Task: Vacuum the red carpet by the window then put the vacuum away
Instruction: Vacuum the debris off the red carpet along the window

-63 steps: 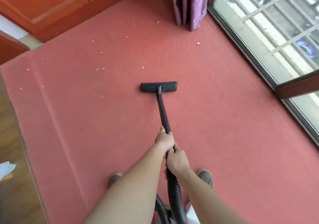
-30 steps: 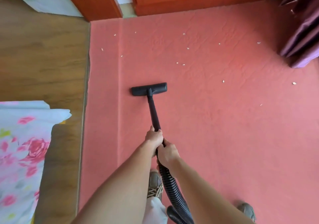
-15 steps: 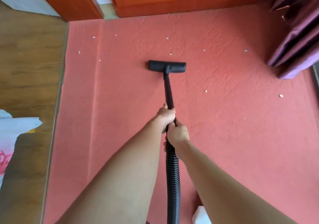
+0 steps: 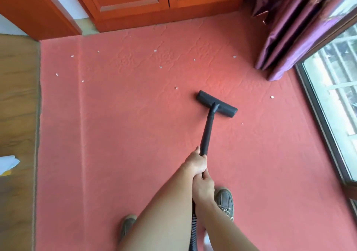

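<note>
Both hands are clamped on the black vacuum wand (image 4: 206,133), the left hand (image 4: 194,163) in front and the right hand (image 4: 203,186) touching it just behind. The floor head (image 4: 216,104) lies on the red carpet (image 4: 125,144) ahead of the hands, slanted toward the window (image 4: 338,88) on their right. White scraps (image 4: 176,88) are scattered farther ahead.

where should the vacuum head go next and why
Probably a short sweep right: a white scrap lies on the carpet just beside the vacuum head, nearer than the others. The left hand and right hand grip the tube.
</note>
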